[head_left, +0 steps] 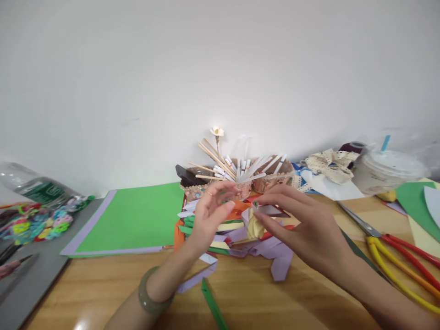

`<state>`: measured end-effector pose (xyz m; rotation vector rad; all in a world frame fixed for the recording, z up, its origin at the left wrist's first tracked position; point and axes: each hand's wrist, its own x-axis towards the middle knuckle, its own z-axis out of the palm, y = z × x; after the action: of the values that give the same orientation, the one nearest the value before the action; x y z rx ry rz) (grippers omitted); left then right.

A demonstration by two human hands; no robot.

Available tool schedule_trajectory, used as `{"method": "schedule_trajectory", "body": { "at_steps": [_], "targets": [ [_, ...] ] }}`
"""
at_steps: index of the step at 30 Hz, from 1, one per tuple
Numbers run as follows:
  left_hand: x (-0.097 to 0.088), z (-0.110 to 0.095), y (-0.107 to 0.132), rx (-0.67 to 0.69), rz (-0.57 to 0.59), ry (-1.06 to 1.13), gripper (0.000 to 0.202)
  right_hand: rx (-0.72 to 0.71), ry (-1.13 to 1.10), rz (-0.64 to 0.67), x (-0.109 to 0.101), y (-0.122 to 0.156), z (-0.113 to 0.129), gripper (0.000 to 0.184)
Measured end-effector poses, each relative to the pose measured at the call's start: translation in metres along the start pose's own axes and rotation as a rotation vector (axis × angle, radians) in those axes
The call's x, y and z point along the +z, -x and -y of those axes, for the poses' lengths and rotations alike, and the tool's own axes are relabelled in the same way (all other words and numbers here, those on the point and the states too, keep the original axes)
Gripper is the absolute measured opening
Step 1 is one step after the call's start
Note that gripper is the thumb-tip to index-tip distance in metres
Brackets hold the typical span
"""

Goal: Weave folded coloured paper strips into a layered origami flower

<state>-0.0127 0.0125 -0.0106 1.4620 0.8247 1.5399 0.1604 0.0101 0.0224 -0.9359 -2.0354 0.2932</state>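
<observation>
My right hand [299, 224] pinches a pale yellow crumpled paper flower [255, 225] between thumb and fingertips, with a small green bit showing at the fingertips. To its left, my left hand [213, 215] is raised with thumb and fingers apart and nothing between them. Under both hands lies a pile of folded paper strips [237, 236] in purple, green, orange and red. A loose green strip [213, 305] rests on the wood nearer to me, and a folded purple strip [198, 277] is by my left wrist.
Baskets [245, 188] of sticks and white rolls stand against the wall. Green paper sheets [137, 220] lie left, near colourful trinkets [41, 224] and a plastic bottle [37, 185]. Scissors [374, 236] and a lidded cup [385, 169] are right. Another person's hand [10, 269] shows far left.
</observation>
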Motion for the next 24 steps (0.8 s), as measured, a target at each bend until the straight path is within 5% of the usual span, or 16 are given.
{"method": "schedule_trajectory", "body": {
  "at_steps": [3,7,24],
  "targets": [
    [0.003,-0.011,0.003,0.300,0.100,-0.432,0.029,-0.166,0.142,-0.080,0.004,0.004,-0.002,0.015],
    [0.009,-0.016,0.006,0.516,0.060,-0.638,0.031,-0.273,0.308,-0.107,0.005,0.006,-0.003,0.017],
    [0.012,-0.011,0.007,0.537,-0.004,-0.603,0.030,-0.413,0.438,-0.178,0.006,0.009,-0.008,0.030]
  ]
}}
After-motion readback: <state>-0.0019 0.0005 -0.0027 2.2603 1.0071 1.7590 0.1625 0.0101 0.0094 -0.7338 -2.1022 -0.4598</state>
